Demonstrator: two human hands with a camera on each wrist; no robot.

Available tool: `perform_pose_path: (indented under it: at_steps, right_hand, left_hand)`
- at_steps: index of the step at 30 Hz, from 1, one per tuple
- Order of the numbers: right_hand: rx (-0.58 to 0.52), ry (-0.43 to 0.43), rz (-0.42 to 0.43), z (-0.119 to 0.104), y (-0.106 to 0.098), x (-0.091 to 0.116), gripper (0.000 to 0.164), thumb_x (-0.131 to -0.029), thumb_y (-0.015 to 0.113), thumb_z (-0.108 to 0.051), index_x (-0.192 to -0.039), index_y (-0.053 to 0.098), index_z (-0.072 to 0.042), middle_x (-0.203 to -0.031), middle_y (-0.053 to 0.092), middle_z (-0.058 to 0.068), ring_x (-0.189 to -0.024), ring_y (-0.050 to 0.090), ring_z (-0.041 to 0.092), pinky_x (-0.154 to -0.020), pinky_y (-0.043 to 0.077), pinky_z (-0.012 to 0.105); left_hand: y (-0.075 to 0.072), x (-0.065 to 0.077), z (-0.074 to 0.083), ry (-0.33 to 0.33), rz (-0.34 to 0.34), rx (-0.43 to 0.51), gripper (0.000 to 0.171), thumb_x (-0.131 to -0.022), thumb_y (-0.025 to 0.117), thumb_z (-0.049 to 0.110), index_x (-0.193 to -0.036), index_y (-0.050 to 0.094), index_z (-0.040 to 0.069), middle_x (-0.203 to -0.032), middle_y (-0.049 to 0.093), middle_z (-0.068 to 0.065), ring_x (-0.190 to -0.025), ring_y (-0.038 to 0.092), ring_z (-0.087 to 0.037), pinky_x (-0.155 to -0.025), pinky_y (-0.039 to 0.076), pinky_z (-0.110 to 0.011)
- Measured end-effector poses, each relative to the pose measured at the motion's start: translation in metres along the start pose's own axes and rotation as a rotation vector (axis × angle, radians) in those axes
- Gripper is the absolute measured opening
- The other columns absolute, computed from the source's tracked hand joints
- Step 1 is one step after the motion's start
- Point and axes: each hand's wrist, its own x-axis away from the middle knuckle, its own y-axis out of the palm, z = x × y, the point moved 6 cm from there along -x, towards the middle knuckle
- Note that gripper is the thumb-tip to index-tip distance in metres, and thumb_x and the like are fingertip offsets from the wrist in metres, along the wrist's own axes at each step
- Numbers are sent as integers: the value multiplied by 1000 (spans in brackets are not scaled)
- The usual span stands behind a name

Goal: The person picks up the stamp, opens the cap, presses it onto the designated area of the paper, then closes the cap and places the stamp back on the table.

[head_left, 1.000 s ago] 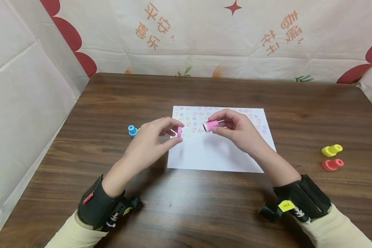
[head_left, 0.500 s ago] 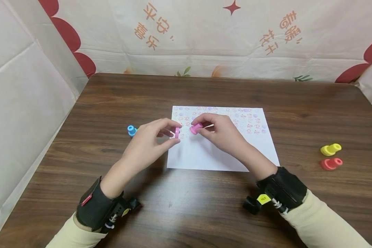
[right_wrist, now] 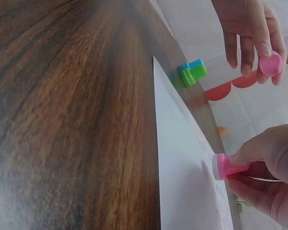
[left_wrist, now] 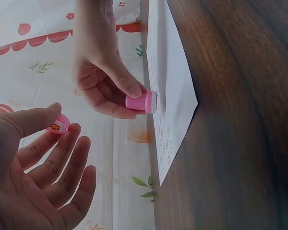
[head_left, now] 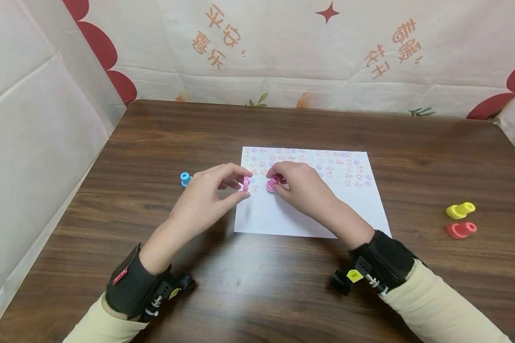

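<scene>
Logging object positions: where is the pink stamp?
In the head view, the pink stamp is held in the right hand over the left half of the paper, right of the pink cap.

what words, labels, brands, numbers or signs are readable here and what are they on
"平安喜乐": curtain, left side
Probably "春暖花开": same curtain, right side
Red label on left wrist strap: too small to read
Yellow tags on both wrist straps: too small to read
Small prints on paper: too small to read
Pink cap: tiny picture, no readable text
</scene>
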Motion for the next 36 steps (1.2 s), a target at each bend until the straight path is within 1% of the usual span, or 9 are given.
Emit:
perform_pose_path:
  at_steps: [8, 17, 22, 28, 36]
  right_hand:
    - [27, -1, -13, 2, 4, -1, 18, -83, 73, -12, -100, 72, -6, -97, 73, 10, -86, 64, 22, -85, 58, 42]
    - [132, -61, -12, -2, 6, -3, 17, -81, 74, -7, -98, 73, -6, -94, 74, 10, -85, 66, 22, -83, 58, 41]
    - [158, -82, -13, -5, 8, -5, 18, -79, 75, -5, -98, 72, -6, -93, 74, 10, -82, 65, 22, -81, 58, 40]
    - [183, -103, -7, -7, 5, -5, 14, -81, 73, -5, -95, 72, -6, -87, 73, 8, -77, 63, 21, -76, 58, 37]
    - [244, -118, -29, -12, 3, -5, 8, -83, 68, 0, -86, 71, -7, -76, 70, 4, -70, 59, 21, -67, 55, 35]
  left_hand:
    - [0, -1, 1, 5, 1, 1, 27, -84, 73, 17, -111, 66, 13, -106, 70, 0, -87, 67, -10, -86, 57, -38]
    - [2, -3, 2, 1, -7, -5, 28, -84, 73, 18, -111, 66, 13, -105, 71, 0, -89, 67, -11, -86, 57, -38]
    - [3, -3, 0, -27, -15, -11, 32, -83, 75, 19, -113, 66, 12, -104, 70, -1, -90, 67, -14, -87, 57, -40]
    - [5, -6, 3, -30, -19, 2, 32, -83, 75, 19, -113, 66, 13, -104, 70, -1, -89, 66, -13, -88, 57, -39]
    - [6, -8, 5, -31, -19, 15, 31, -83, 75, 17, -113, 66, 12, -105, 70, -1, -90, 67, -13, -89, 57, -40]
